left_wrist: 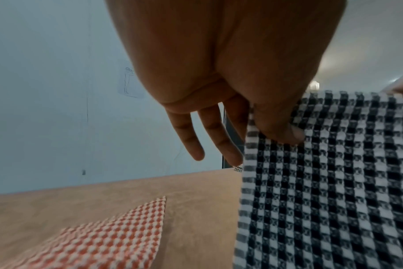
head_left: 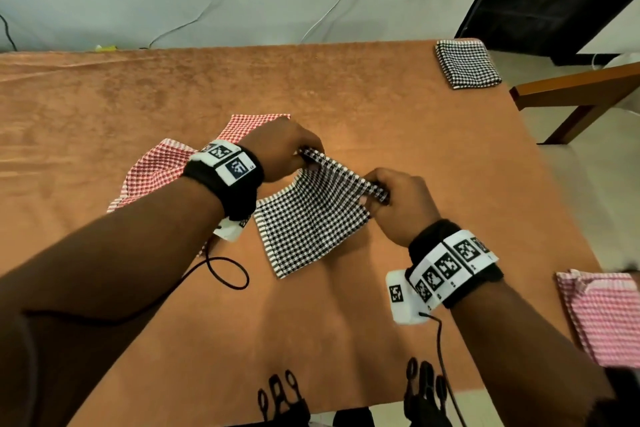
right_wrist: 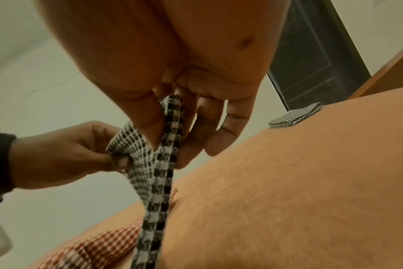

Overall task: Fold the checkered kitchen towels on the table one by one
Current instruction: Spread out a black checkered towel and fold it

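Note:
A black-and-white checkered towel (head_left: pixel 311 215) hangs doubled over the middle of the table, its lower edge touching the cloth. My left hand (head_left: pixel 294 152) pinches its upper left corner; in the left wrist view the thumb (left_wrist: pixel 281 127) presses on the towel (left_wrist: pixel 329 191). My right hand (head_left: pixel 388 198) pinches the upper right corner, and the right wrist view shows the folded edge (right_wrist: pixel 163 163) between thumb and fingers. A red-and-white checkered towel (head_left: pixel 162 170) lies unfolded under my left forearm.
A folded black-and-white towel (head_left: pixel 465 62) sits at the table's far right corner. A folded pink checkered towel (head_left: pixel 602 312) lies at the near right edge. The table carries an orange cloth (head_left: pixel 433 135). A wooden bench (head_left: pixel 581 90) stands to the right.

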Demonstrator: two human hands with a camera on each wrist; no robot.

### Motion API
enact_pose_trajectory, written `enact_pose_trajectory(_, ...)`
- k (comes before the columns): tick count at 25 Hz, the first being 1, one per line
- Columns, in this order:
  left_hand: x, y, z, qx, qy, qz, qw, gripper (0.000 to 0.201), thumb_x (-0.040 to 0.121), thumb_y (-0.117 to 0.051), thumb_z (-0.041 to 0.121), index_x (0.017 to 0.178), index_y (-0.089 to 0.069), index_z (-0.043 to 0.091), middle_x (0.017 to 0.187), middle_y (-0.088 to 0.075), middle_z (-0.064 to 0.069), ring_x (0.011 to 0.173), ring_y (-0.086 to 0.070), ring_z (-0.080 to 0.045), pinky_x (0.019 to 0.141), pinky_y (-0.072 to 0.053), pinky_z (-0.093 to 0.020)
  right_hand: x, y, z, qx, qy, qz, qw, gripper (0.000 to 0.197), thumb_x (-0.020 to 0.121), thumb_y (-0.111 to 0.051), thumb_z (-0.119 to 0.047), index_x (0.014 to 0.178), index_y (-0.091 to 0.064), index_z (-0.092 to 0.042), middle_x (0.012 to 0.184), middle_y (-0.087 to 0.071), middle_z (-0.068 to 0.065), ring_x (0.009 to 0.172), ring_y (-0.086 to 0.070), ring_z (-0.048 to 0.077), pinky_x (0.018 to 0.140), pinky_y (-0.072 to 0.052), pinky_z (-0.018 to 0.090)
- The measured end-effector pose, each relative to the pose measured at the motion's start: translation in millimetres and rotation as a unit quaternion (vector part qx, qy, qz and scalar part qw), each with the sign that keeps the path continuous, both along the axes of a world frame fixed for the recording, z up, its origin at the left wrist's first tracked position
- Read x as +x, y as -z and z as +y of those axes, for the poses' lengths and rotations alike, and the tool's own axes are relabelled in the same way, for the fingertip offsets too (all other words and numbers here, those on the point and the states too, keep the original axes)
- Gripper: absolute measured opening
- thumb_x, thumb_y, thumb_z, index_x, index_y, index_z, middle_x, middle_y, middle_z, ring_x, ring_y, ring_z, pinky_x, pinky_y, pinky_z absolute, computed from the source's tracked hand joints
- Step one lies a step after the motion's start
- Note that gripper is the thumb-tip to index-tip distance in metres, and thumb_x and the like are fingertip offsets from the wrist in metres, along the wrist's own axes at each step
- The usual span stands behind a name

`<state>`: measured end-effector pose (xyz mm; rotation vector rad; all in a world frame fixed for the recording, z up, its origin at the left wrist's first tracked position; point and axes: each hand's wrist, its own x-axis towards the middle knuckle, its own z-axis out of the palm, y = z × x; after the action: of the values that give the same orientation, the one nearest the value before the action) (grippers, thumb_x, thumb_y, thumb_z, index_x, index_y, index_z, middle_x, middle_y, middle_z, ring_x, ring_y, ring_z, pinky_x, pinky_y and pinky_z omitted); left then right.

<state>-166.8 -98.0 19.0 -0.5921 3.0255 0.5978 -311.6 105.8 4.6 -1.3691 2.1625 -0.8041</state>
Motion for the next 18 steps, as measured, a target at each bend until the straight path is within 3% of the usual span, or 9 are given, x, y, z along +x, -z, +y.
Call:
enact_pose_trajectory(3,-2.8,-21.8,-4.1,-0.011,-0.048,0.058,0.997,0.022,0.085,-0.074,0.028,0.108,-0.075,0.025,0.098,-0.076,-0.003,0.095,-0.066,-0.026,0.084,-0.053,-0.041,-15.6,-21.9,-16.5,-0.038,0.01,0.039,0.998,0.019,0.082,-0.068,-0.006,0.093,-0.07,-0.022,0.079,-0.066,-0.009,0.071,-0.059,0.008,0.067,-0.046,0.022)
enact_pose_trajectory(7,13.4,-57.6,0.6,-0.041,-0.076,0.214,0.973,0.02,0.08,-0.074,0.023,0.1,-0.078,0.024,0.086,-0.075,-0.001,0.083,-0.064,-0.025,0.077,-0.048,-0.036,-24.8,-68.4,-16.4,-0.152,-0.01,0.049,0.987,0.018,0.083,-0.07,-0.007,0.094,-0.071,-0.022,0.079,-0.064,-0.018,0.072,-0.058,-0.002,0.068,-0.046,0.011)
enact_pose_trajectory(9,35.2,-66.5,16.9,-0.065,-0.058,0.276,0.957,0.023,0.076,-0.072,0.016,0.097,-0.078,0.022,0.086,-0.074,0.003,0.081,-0.06,-0.024,0.074,-0.046,-0.035,-18.9,-85.7,0.3,-0.208,-0.053,0.08,0.973,0.019,0.08,-0.071,-0.005,0.095,-0.071,-0.017,0.084,-0.067,-0.012,0.075,-0.059,0.003,0.07,-0.048,0.017)
enact_pose_trajectory(11,62.2,-51.3,43.8,-0.046,-0.032,0.31,0.949,0.022,0.076,-0.068,0.011,0.094,-0.078,0.017,0.095,-0.074,0.003,0.083,-0.059,-0.023,0.077,-0.045,-0.034,-6.1,-80.3,24.1,-0.228,-0.106,0.12,0.96,0.021,0.075,-0.071,-0.002,0.094,-0.072,-0.012,0.088,-0.069,-0.003,0.081,-0.061,0.014,0.075,-0.048,0.028)
enact_pose_trajectory(14,102.7,5.9,90.8,0.02,0.012,0.237,0.971,0.017,0.081,-0.067,0.013,0.095,-0.076,0.02,0.109,-0.072,0.007,0.093,-0.058,-0.021,0.08,-0.048,-0.037,17.7,-26.6,67.3,-0.133,-0.172,0.132,0.967,0.028,0.07,-0.07,-0.004,0.094,-0.071,-0.017,0.096,-0.069,-0.004,0.091,-0.062,0.022,0.078,-0.046,0.038)
enact_pose_trajectory(18,144.5,87.7,147.9,0.064,0.061,0.06,0.994,0.018,0.075,-0.069,0.03,0.091,-0.073,0.033,0.103,-0.07,0.02,0.1,-0.053,-0.009,0.071,-0.055,-0.03,48.9,54.8,118.7,0.059,-0.26,0.113,0.957,0.028,0.065,-0.057,-0.023,0.09,-0.065,-0.033,0.091,-0.067,-0.016,0.088,-0.064,0.014,0.069,-0.04,0.032)
